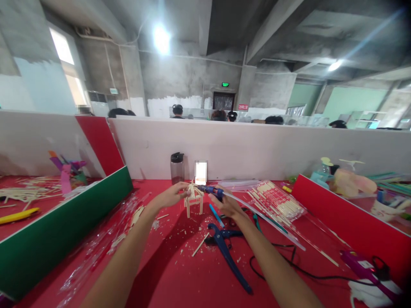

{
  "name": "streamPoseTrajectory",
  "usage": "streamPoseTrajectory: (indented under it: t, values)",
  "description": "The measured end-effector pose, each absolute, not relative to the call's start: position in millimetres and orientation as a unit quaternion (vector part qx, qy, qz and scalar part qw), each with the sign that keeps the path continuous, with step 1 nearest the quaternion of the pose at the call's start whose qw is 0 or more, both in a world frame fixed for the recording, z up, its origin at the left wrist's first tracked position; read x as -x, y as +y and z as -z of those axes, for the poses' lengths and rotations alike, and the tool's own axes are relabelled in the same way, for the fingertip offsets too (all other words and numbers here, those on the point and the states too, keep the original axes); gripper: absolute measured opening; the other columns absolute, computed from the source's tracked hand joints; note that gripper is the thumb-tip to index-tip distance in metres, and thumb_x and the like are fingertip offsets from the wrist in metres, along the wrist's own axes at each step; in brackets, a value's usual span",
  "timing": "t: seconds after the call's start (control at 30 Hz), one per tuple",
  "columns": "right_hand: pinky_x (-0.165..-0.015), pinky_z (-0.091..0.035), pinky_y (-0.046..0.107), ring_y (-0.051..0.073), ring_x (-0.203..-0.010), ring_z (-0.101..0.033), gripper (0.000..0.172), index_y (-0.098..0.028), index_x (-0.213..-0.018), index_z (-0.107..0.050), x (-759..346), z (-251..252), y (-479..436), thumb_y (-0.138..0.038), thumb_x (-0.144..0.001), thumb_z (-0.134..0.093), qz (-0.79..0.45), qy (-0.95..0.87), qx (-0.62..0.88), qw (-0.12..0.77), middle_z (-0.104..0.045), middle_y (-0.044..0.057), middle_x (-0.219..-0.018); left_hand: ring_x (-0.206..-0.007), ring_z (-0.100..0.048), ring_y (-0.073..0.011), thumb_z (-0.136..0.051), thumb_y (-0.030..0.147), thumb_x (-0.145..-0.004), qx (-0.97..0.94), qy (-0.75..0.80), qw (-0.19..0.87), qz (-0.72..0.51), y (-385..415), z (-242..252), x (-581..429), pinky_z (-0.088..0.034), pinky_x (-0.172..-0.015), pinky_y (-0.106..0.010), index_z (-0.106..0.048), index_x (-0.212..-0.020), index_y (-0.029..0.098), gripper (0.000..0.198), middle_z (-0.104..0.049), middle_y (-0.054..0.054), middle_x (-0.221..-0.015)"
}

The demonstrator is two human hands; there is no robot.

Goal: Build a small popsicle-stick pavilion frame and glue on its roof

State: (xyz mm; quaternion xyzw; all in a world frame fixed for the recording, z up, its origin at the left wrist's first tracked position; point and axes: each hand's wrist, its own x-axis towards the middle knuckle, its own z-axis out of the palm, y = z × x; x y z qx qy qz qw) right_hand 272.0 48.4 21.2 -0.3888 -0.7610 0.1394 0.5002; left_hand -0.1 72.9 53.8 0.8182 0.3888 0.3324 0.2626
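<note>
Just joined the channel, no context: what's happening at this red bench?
A person is working on a small wooden stick model standing on the red table. The left hand holds the model at its top. The right hand holds a blue glue gun with its tip at the model's roof. Blue cutters lie just in front, loose sticks to the right, and a dark bottle stands behind.

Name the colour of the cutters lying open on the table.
Dark blue cutters, on the red table; head view.
</note>
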Motion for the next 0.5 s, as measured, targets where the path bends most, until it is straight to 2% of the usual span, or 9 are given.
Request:
streamPoseTrajectory:
  t: [0.13, 0.33, 0.5]
  values:
    - [-0.065, -0.044, 0.028, 0.018, -0.068, -0.052, 0.022, -0.023, -0.079, -0.056, -268.6, -21.5, 47.7, -0.043, -0.088, -0.056, -0.087, -0.783, 0.393, 0.475, -0.06, 0.0, -0.074, -0.094, -0.06, -0.0236, -0.059, 0.054, -0.084, -0.824, 0.388, 0.267, -0.313, 74.4, -53.8, 0.8, -0.047, -0.092, -0.037, -0.071, -0.095, 0.02, 0.037, -0.066, -0.008, -0.104]
    - [-0.065, -0.042, 0.027, 0.017, -0.071, -0.053, 0.021, -0.021, -0.084, -0.059, -268.0, -18.7, 46.9, -0.041, -0.089, -0.054, -0.076, -0.79, 0.389, 0.469, -0.059, 0.0, -0.078, -0.096, -0.06, -0.0244, -0.062, 0.053, -0.082, -0.817, 0.384, 0.282, -0.324, 77.9, -51.1, 0.4, -0.048, -0.092, -0.037, -0.072, -0.092, 0.021, 0.035, -0.067, -0.008, -0.102]
    - [-0.063, -0.039, 0.026, 0.017, -0.069, -0.051, 0.021, -0.021, -0.08, -0.06, -265.9, -18.3, 47.3, -0.039, -0.089, -0.055, -0.048, -0.795, 0.387, 0.465, -0.059, 0.001, -0.077, -0.098, -0.06, -0.0252, -0.062, 0.054, -0.082, -0.815, 0.383, 0.284, -0.329, 78.6, -49.9, 0.8, -0.047, -0.094, -0.039, -0.071, -0.094, 0.022, 0.036, -0.067, -0.008, -0.104]
